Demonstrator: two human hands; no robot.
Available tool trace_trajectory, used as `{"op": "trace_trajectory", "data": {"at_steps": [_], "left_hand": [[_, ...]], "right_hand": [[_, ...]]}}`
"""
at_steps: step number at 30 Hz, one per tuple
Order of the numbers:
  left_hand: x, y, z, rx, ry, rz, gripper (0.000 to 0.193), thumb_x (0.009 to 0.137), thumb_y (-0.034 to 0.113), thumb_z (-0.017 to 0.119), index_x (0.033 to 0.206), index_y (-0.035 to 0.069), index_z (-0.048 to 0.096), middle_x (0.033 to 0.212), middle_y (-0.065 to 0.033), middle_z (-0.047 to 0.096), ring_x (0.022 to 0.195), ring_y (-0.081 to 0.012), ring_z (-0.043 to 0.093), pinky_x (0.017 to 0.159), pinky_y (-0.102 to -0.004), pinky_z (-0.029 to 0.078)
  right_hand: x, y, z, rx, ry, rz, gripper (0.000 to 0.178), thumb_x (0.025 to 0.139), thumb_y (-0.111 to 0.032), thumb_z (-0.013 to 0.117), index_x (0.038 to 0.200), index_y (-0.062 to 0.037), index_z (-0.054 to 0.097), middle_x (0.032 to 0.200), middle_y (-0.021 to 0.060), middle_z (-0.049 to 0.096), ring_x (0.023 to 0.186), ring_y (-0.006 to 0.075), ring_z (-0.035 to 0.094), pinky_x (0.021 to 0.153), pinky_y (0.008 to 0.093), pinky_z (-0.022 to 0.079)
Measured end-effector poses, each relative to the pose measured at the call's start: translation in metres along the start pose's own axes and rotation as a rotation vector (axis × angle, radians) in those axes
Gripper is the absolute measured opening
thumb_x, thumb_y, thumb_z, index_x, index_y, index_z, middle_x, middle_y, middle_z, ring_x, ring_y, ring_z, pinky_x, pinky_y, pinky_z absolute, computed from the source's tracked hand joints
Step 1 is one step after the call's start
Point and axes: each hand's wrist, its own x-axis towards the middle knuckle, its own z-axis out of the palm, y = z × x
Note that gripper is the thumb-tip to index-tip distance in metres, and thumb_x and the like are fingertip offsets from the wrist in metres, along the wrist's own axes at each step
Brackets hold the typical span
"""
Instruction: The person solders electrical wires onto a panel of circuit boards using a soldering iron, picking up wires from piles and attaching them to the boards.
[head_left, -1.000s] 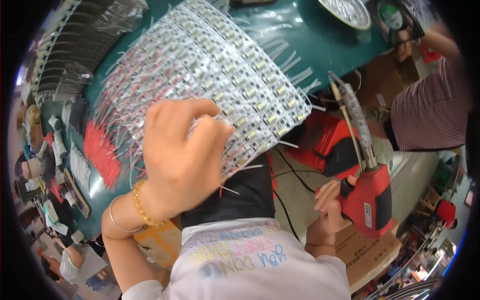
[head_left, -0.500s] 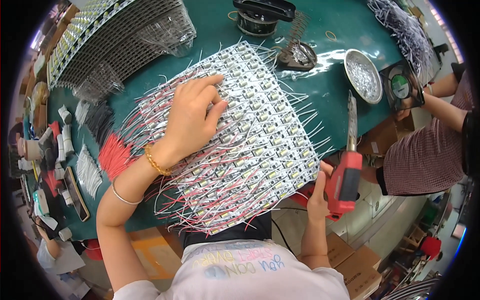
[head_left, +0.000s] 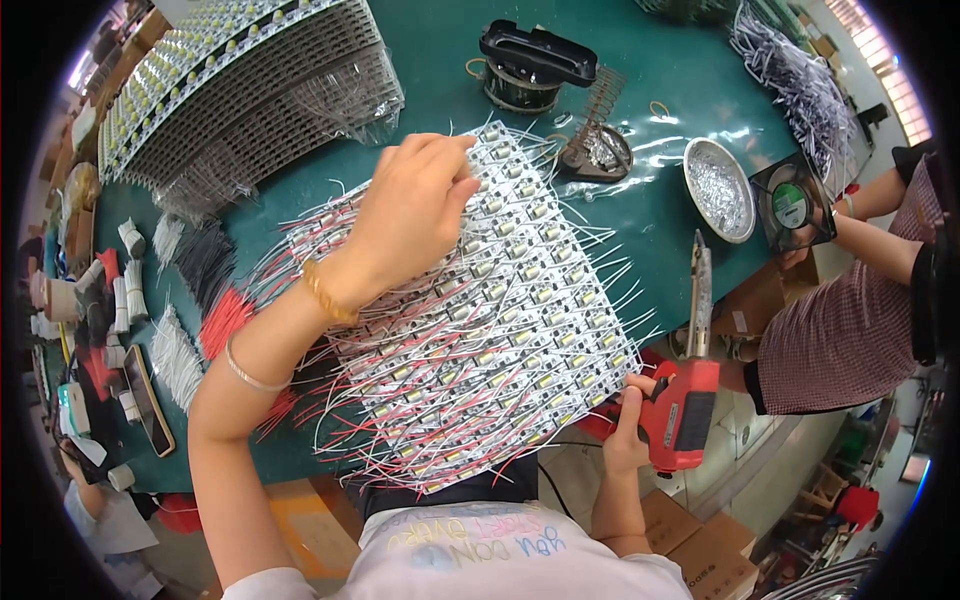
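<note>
My left hand point(head_left: 405, 225) lies palm-down on a wide sheet of small white LED boards point(head_left: 500, 330) with red and white wires, pressing its upper left part against the green table point(head_left: 660, 200). Two bracelets sit on that wrist. My right hand point(head_left: 628, 425) grips the handle of a red glue gun point(head_left: 685, 395) at the table's near right edge, its long nozzle pointing up and away from me, just right of the sheet.
A second stack of LED boards point(head_left: 240, 90) lies at the far left. Behind the sheet stand a black holder point(head_left: 535, 65), a metal bowl point(head_left: 718, 190) and a small fan point(head_left: 790, 205). Wire bundles point(head_left: 180, 330) line the left edge. Another person point(head_left: 850, 310) sits at right.
The view has pulled back and shifted, showing more of the table. My left hand has slid toward the sheet's far edge, and the glue gun has risen closer to the sheet's right side.
</note>
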Motion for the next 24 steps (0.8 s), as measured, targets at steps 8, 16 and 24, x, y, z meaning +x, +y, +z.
{"op": "trace_trajectory", "data": {"at_steps": [8, 16, 24], "left_hand": [[0.012, -0.030, 0.017, -0.036, -0.188, -0.064, 0.008, 0.089, 0.011, 0.054, 0.088, 0.003, 0.054, 0.119, -0.0108, 0.059, 0.109, -0.0303, 0.051, 0.092, -0.0395, 0.038], [0.038, -0.036, 0.013, -0.293, -0.188, -0.217, 0.015, 0.091, 0.015, 0.051, 0.090, 0.002, 0.057, 0.086, -0.0124, 0.063, 0.088, -0.0300, 0.056, 0.078, -0.0388, 0.043], [0.042, -0.060, 0.025, -0.286, -0.152, -0.135, 0.019, 0.093, 0.019, 0.050, 0.086, 0.002, 0.056, 0.078, -0.0125, 0.060, 0.075, -0.0277, 0.053, 0.067, -0.0381, 0.042]], "right_hand": [[-0.003, 0.005, 0.007, 0.011, 0.026, 0.079, 0.011, 0.088, -0.004, 0.056, 0.099, -0.0016, 0.058, 0.090, 0.0075, 0.057, 0.083, 0.0151, 0.055, 0.075, 0.0283, 0.044], [0.007, -0.001, 0.014, -0.027, 0.044, 0.004, 0.005, 0.088, -0.006, 0.056, 0.090, -0.0019, 0.058, 0.083, 0.0071, 0.056, 0.079, 0.0159, 0.054, 0.072, 0.0289, 0.043], [0.003, 0.010, 0.017, 0.013, 0.064, 0.062, 0.006, 0.088, -0.008, 0.057, 0.088, -0.0022, 0.059, 0.081, 0.0083, 0.056, 0.078, 0.0179, 0.054, 0.072, 0.0300, 0.043]]}}
